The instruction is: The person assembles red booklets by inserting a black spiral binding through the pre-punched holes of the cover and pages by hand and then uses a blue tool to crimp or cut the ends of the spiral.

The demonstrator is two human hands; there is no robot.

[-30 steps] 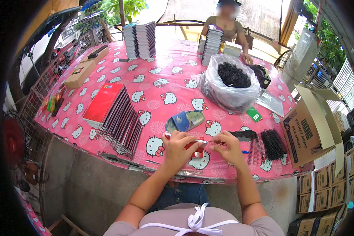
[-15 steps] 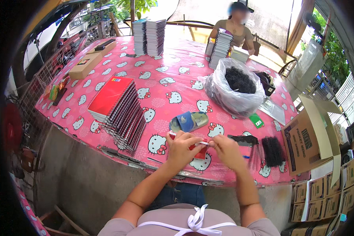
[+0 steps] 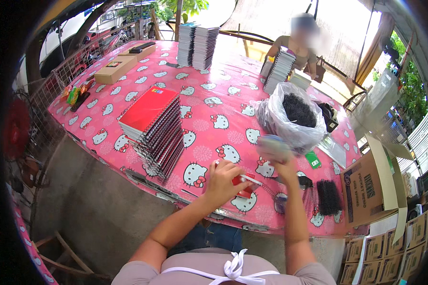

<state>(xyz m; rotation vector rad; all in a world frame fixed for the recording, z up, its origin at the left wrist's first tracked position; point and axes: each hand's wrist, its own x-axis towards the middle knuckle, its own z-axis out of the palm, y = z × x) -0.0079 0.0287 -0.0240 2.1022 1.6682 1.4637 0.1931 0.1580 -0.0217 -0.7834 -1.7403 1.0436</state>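
My left hand (image 3: pixel 225 183) is closed around a small red notebook (image 3: pixel 247 191) near the table's front edge, its fingers over the cover and page edge. A thin wire coil (image 3: pixel 269 191) sticks out from the notebook's right end. Raised beside it, my right hand (image 3: pixel 285 168) grips a blue-and-green slide slipper (image 3: pixel 273 146), smeared by motion. Under my right forearm lies a round, purplish thing (image 3: pixel 280 203), partly hidden, whose kind I cannot make out. Farther left stands a stack of red spiral notebooks (image 3: pixel 152 128).
Black binding coils (image 3: pixel 329 197) lie to the right, near an open cardboard box (image 3: pixel 370 190). A plastic bag (image 3: pixel 276 118) full of black coils stands beyond my right hand. Across the pink table (image 3: pixel 204 124), a person (image 3: pixel 297 50) sits behind notebook stacks (image 3: pixel 279 71).
My right hand has let go of the notebook's end and lifted the slipper off the table. The left hand stays on the notebook. The view has shifted slightly.
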